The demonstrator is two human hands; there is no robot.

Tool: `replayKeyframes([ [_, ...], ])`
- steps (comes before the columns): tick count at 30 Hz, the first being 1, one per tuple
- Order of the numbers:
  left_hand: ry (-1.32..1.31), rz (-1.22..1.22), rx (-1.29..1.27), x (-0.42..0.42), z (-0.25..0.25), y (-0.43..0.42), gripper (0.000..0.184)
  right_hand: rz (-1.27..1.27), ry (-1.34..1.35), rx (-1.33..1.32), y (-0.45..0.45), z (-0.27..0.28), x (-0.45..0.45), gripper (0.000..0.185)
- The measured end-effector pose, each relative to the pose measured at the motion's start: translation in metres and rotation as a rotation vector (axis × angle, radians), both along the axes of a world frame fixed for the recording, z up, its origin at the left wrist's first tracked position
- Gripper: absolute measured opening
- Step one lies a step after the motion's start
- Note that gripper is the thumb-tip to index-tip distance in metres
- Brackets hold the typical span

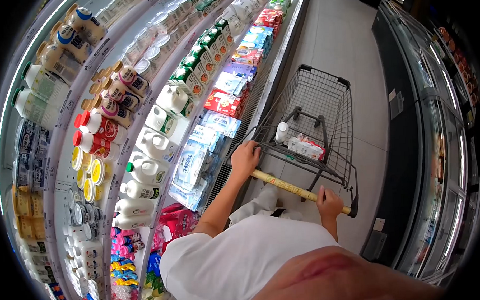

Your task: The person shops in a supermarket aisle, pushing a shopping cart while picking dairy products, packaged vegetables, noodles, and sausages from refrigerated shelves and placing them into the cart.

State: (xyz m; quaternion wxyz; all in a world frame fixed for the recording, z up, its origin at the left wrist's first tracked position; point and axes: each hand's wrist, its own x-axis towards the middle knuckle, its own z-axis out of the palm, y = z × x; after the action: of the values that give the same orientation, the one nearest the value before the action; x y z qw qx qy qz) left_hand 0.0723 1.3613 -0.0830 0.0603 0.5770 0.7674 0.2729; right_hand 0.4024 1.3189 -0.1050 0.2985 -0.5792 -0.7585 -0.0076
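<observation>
Beside dairy shelves, the shopping cart points lengthwise up the aisle floor, open ahead; right-hand fingers wrap its yellow handle, left hand bends over its corner, closure unclear.

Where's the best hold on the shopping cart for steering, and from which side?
Take the shopping cart by its yellow push bar, likely best from the near side, gripping toward both ends: the bar is slim, rod-like and runs across the cart's near end.
</observation>
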Motion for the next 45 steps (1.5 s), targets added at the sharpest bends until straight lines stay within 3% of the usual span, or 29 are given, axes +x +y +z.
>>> replayKeyframes([
  [13, 0.036, -0.101, -0.150, 0.011, -0.009, 0.209, 0.030, -0.146, 0.003, 0.044, 0.217, -0.013, 0.012, 0.034],
  [25, 0.034, -0.170, -0.033, 0.013, -0.019, 0.374, 0.026, -0.192, -0.099, 0.064, 0.384, -0.016, 0.018, 0.034],
  [34, 0.098, -0.215, -0.298, 0.015, -0.012, 0.462, 0.027, -0.232, -0.114, 0.021, 0.472, -0.021, 0.022, 0.037],
  [39, 0.064, -0.246, -0.332, 0.017, -0.012, 0.488, 0.029, -0.157, -0.075, -0.059, 0.500, -0.016, 0.023, 0.034],
  [43, 0.004, -0.219, -0.297, 0.016, -0.014, 0.505, 0.027, -0.181, -0.106, -0.322, 0.527, -0.004, 0.018, 0.034],
  [45, -0.011, -0.158, -0.283, 0.014, -0.011, 0.513, 0.024, -0.102, 0.053, -0.500, 0.551, 0.002, 0.011, 0.033],
])
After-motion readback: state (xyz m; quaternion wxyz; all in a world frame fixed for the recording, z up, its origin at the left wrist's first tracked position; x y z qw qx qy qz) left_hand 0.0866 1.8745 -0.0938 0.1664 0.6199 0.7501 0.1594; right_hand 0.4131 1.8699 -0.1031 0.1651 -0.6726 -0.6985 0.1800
